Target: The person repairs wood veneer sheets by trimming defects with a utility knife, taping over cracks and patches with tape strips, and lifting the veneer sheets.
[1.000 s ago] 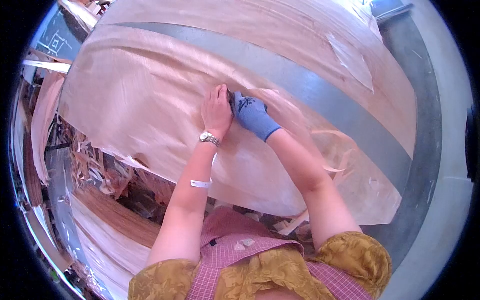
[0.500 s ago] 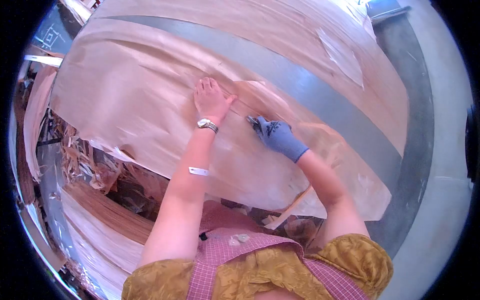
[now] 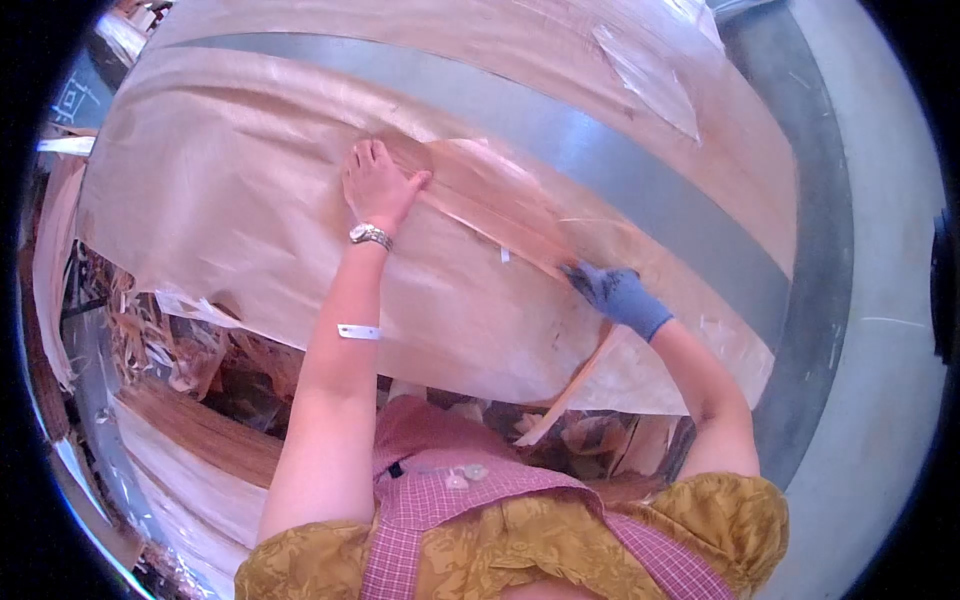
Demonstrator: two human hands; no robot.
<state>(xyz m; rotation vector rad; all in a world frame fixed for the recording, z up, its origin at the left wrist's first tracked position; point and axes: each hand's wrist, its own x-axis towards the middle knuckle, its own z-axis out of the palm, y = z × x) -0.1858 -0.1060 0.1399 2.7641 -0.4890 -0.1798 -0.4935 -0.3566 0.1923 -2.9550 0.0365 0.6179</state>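
Note:
A broad, thin sheet of pale wood veneer [image 3: 240, 190] lies in front of me, wrinkled toward its upper edge. My left hand [image 3: 382, 188], bare with a wristwatch, presses flat on it with fingers spread. In a blue glove, my right hand [image 3: 612, 295] is closed around a small knife, mostly hidden by the fingers, at the veneer's surface. Between the two hands runs a long straight cut [image 3: 490, 232], with a darker orange-brown layer showing along it. A small white scrap [image 3: 504, 254] lies just below the cut.
Behind the sheet curves a grey metal strip [image 3: 560, 125], with more veneer [image 3: 640, 80] beyond it. A narrow offcut [image 3: 570, 390] hangs at the near edge. Shredded scraps [image 3: 150, 330] and a veneer stack [image 3: 190, 425] are at lower left. Grey floor [image 3: 880, 300] lies right.
My right hand has moved right and slightly toward me, and the cut behind it is longer and wider. My left hand stays pressed on the veneer while the view has shifted.

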